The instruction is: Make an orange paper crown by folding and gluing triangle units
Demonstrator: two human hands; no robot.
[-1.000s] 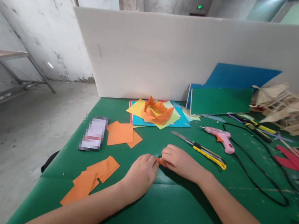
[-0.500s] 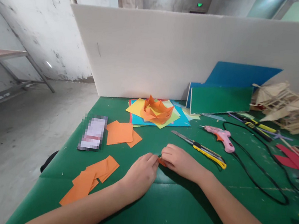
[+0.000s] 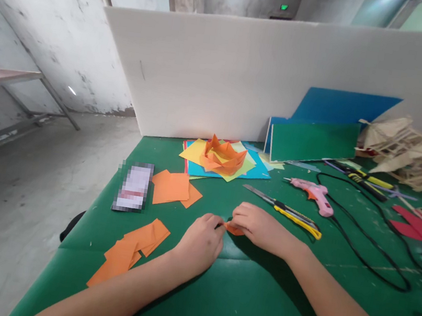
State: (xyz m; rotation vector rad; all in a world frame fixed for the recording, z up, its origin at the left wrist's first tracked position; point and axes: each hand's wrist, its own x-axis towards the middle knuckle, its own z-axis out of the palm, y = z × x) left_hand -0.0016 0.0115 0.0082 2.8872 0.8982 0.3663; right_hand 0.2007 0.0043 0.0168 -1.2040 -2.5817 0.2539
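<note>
A small piece of orange paper (image 3: 235, 230) shows between my two hands, low over the green table (image 3: 253, 301). My left hand (image 3: 201, 242) is closed, its fingertips pinching the paper's left end. My right hand (image 3: 254, 225) is closed around the right part and covers much of it, so its full shape is hidden. To the left of my left hand lie loose orange paper pieces (image 3: 116, 262). Farther back, orange paper squares (image 3: 171, 189) overlap one another. A spiky folded orange paper ring (image 3: 229, 167) rests on a stack of coloured sheets (image 3: 192, 151).
A yellow utility knife (image 3: 296, 221) with its blade out lies beyond my right hand. Behind it is a pink glue gun (image 3: 318, 197) with a looping black cord. A phone (image 3: 133, 186) sits near the left edge. Green and white boards (image 3: 312, 141) stand at the back.
More of the orange paper shows under my right hand, which has shifted slightly. My left hand stays closed at the paper's other end. The whole view has moved a little.
</note>
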